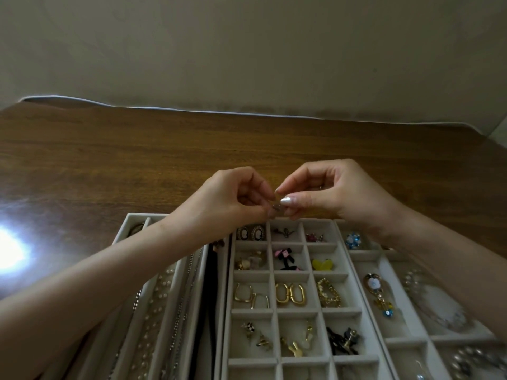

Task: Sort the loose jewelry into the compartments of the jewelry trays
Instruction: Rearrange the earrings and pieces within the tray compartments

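Brown wooden tabletop (137, 160) is occupied by pale grey velvet-lined compartment trays (354, 272); no legible writing is seen. Left hand (227, 198) and right hand (332, 193) are raised over the trays' far edge, fingertips pinched together on a small silvery jewelry piece (275, 207), shape indistinct.

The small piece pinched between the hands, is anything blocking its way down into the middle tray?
Nothing visible does. Both hands, left hand and right hand, hold the small piece above the middle tray, whose compartments lie open, uncovered.
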The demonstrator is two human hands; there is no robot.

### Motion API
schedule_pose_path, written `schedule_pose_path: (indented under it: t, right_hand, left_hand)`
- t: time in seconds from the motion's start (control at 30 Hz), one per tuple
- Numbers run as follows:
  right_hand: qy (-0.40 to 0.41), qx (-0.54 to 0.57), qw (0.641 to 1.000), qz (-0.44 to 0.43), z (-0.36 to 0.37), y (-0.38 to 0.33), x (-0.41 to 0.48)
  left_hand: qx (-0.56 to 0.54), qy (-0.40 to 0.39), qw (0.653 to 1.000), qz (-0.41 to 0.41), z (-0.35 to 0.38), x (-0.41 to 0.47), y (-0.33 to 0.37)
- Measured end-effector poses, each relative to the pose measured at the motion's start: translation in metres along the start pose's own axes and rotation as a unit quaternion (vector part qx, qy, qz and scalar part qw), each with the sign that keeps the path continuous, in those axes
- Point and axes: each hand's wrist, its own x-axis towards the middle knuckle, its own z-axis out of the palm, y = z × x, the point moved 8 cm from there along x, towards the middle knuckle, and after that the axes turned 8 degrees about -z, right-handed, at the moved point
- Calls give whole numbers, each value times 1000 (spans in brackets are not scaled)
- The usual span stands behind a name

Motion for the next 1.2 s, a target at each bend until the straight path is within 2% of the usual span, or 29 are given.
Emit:
schedule_pose_path:
  t: [0.17, 0.57, 0.87, 1.07, 1.2]
  right_hand:
    - [-29, -115, 993, 21, -2, 4, -2]
    - [-72, -245, 967, 24, 9, 0, -8]
    - [-84, -305, 949, -6, 17, -4, -11]
    - [-94, -339, 936, -10, 22, -3, -9]
    - [-94, -375, 922, -23, 24, -3, -10]
  left_hand:
    - [120, 18, 991, 58, 6, -5, 9]
    - [238, 5, 961, 144, 24, -8, 13]
    - [246, 5, 955, 168, 23, -8, 14]
    - [196, 90, 965, 151, -4, -4, 18]
    - [186, 103, 967, 138, -10, -3, 16]
